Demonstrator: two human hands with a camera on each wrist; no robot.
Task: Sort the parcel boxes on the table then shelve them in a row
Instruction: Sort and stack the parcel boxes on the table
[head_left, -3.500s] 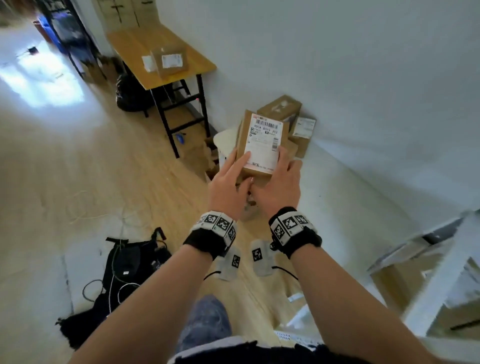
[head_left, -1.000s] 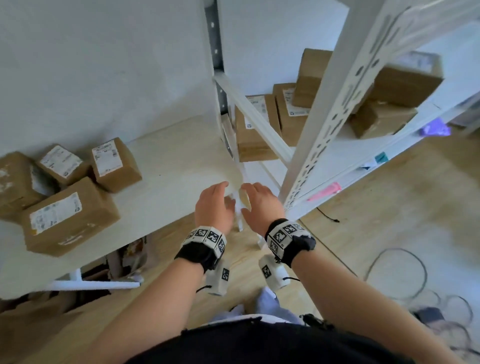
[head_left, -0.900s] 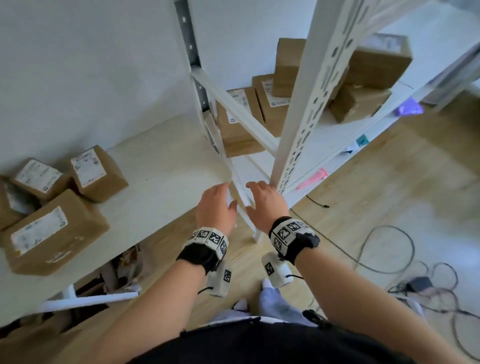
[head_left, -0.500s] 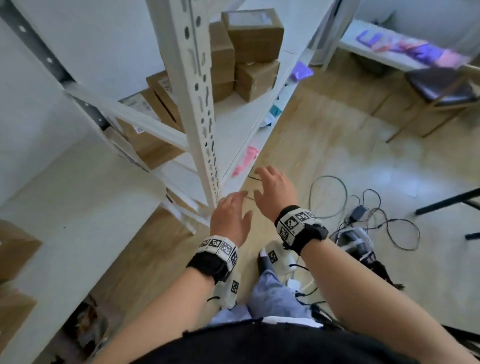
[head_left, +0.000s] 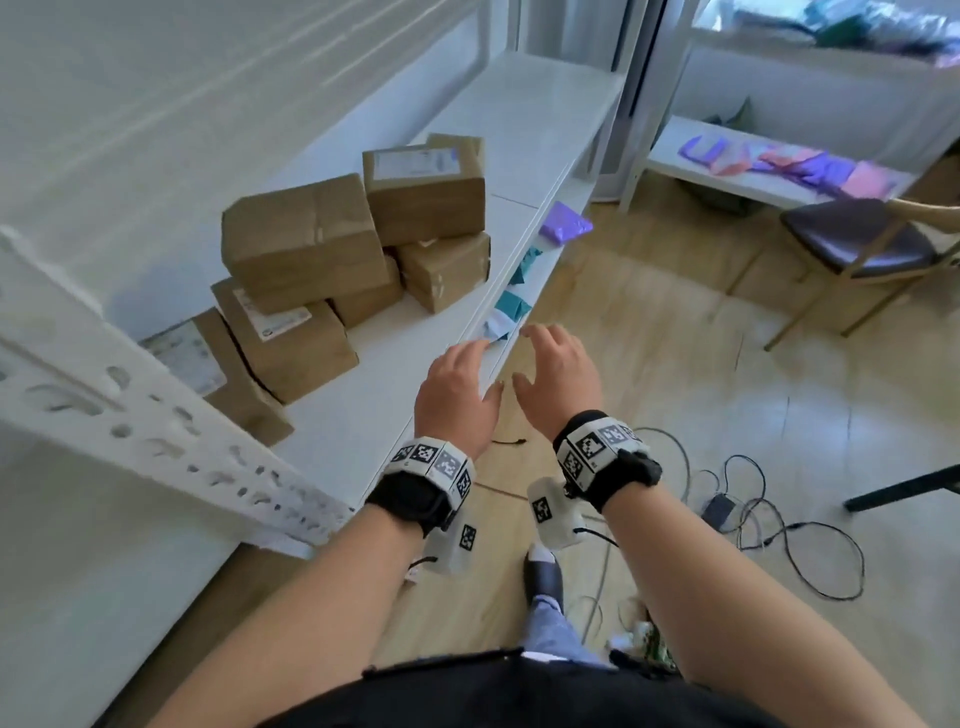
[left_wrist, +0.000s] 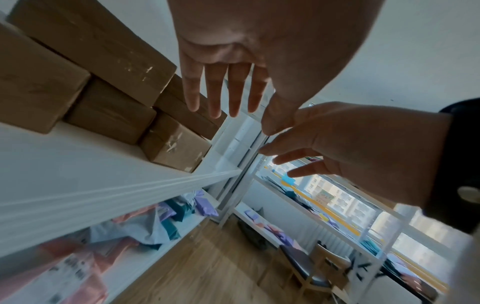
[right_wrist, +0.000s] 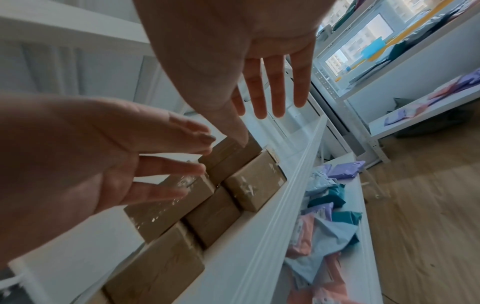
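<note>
Head view: a person's left hand (head_left: 457, 395) and right hand (head_left: 558, 376) hover empty, fingers (left_wrist: 213, 92) spread and relaxed, at the front edge of a white metal shelf (head_left: 524, 119). Six brown parcel boxes (head_left: 301, 234) are visible there, two of them stacked on others, several with white labels; the leftmost is partly hidden behind a perforated upright (head_left: 156, 415). Coloured mailer bags (right_wrist: 324, 216) crowd the shelf below. Beyond, on the wooden floor (head_left: 649, 322), stand one chair (head_left: 857, 244) and tangled cables (head_left: 769, 509). Label text is illegible.
</note>
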